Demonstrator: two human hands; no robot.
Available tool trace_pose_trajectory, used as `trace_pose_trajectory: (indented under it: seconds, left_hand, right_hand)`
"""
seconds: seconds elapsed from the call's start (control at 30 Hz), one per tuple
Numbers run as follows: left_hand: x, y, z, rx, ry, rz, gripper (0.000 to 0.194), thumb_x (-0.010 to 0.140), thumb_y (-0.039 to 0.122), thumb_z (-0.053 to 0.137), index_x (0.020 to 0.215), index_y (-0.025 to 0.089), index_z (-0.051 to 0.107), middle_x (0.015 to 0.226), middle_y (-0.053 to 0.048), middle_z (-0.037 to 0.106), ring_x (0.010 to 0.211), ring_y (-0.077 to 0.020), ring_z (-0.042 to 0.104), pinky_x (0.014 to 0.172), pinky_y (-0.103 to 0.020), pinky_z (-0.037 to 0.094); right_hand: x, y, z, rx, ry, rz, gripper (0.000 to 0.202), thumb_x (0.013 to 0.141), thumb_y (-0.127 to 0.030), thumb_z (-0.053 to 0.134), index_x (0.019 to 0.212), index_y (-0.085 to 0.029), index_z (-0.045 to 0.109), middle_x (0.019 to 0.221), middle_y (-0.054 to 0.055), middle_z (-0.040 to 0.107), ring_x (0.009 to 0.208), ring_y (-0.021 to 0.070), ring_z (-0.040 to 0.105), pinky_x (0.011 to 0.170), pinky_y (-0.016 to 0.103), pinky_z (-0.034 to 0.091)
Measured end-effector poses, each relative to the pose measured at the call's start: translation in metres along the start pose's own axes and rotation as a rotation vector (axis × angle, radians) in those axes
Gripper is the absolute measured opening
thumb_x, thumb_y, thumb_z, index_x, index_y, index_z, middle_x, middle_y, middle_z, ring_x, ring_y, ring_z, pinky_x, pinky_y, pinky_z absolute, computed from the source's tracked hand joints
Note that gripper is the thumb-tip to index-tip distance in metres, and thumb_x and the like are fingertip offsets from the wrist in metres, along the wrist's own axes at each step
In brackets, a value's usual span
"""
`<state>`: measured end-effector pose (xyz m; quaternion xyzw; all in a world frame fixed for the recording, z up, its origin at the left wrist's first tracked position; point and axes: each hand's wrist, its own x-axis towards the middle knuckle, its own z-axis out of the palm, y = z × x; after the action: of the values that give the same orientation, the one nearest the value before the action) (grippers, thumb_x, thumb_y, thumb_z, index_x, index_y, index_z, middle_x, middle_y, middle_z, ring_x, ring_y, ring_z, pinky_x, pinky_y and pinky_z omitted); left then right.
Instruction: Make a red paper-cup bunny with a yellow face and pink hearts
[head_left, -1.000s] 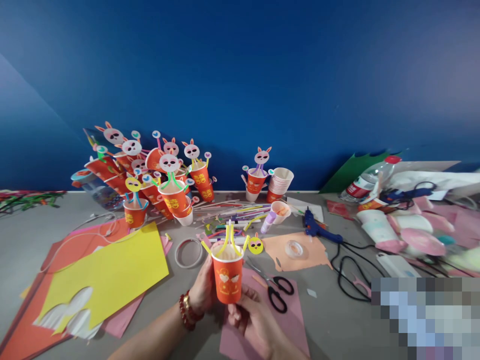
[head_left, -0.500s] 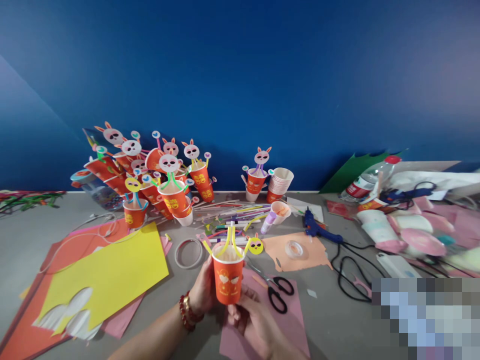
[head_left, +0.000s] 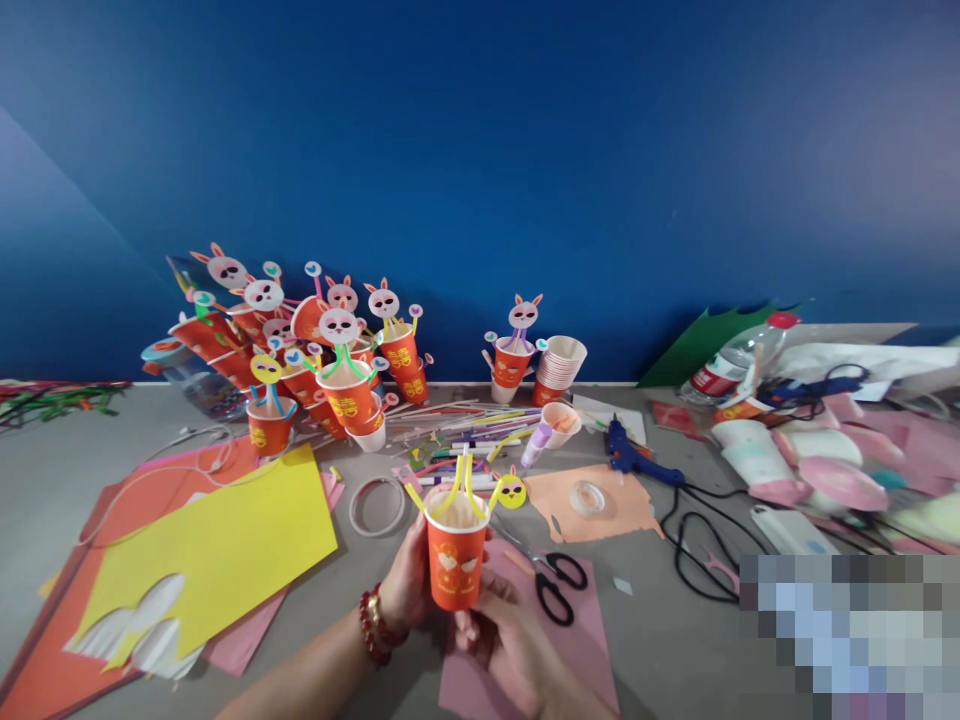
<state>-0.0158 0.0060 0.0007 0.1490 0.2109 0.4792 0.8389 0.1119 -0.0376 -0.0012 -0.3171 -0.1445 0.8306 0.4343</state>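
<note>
Between my hands is an upright orange paper cup (head_left: 456,565) with yellow straws (head_left: 463,480) rising from its rim and more yellow pieces sticking out at its sides. My left hand (head_left: 409,585) wraps the cup's left side, its fingers partly hidden behind it. Low on the right, my right hand (head_left: 504,630) grips the cup near its base. A yellow paper rabbit face (head_left: 512,490) lies on the table just beyond the cup's right side. Black-handled scissors (head_left: 555,590) rest on pink paper (head_left: 525,660) beside my right hand.
Several finished-looking rabbit cups (head_left: 345,385) stand at the back left, and a cup stack (head_left: 561,365) at the back. Yellow paper (head_left: 225,550) covers the left. A tape roll (head_left: 377,506), glue stick (head_left: 536,445), blue glue gun (head_left: 637,460) and plastic bottle (head_left: 739,360) lie around.
The cup has turned slightly in my hands, so its printed design sits a little differently. Both hands keep their hold, and the things on the table stay put.
</note>
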Motion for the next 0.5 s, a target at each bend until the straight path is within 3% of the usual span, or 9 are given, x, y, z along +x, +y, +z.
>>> trace_pose_trajectory:
  seconds: [0.13, 0.27, 0.4, 0.5]
  left_hand:
    - [0.0, 0.0, 0.002, 0.014, -0.022, -0.027, 0.06, 0.082, 0.064, 0.058, 0.101, 0.009, 0.071, 0.092, -0.014, 0.075, 0.076, -0.0229, 0.07, 0.067, -0.031, 0.055]
    - [-0.001, 0.003, 0.015, 0.126, -0.071, 0.114, 0.052, 0.083, 0.061, 0.059, 0.093, 0.011, 0.072, 0.087, -0.013, 0.073, 0.075, -0.0233, 0.068, 0.069, -0.032, 0.052]
    - [-0.002, 0.003, 0.02, 0.206, -0.091, 0.211, 0.052, 0.085, 0.059, 0.058, 0.109, 0.013, 0.066, 0.085, -0.011, 0.072, 0.075, -0.024, 0.067, 0.074, -0.034, 0.05]
    - [-0.002, -0.002, 0.014, 0.217, -0.128, 0.233, 0.055, 0.085, 0.058, 0.058, 0.121, 0.017, 0.058, 0.088, -0.01, 0.071, 0.077, -0.0253, 0.067, 0.075, -0.037, 0.049]
  right_hand:
    - [0.0, -0.008, -0.007, -0.185, -0.003, -0.063, 0.028, 0.069, -0.039, 0.083, 0.072, -0.015, 0.07, 0.056, 0.001, 0.059, 0.05, 0.0109, 0.048, 0.054, 0.025, 0.035]
    - [-0.002, -0.033, -0.017, -0.398, 0.079, -0.245, 0.03, 0.075, -0.042, 0.078, 0.071, -0.016, 0.065, 0.057, -0.001, 0.057, 0.052, 0.0118, 0.05, 0.053, 0.023, 0.038]
    - [-0.009, -0.067, -0.016, -0.592, 0.195, -0.527, 0.03, 0.079, -0.046, 0.074, 0.086, -0.018, 0.066, 0.076, 0.001, 0.064, 0.062, 0.0131, 0.055, 0.061, 0.024, 0.046]
    - [-0.017, -0.089, -0.005, -0.721, 0.221, -0.605, 0.024, 0.088, -0.044, 0.064, 0.094, -0.021, 0.065, 0.09, 0.004, 0.065, 0.079, 0.0172, 0.061, 0.071, 0.027, 0.051]
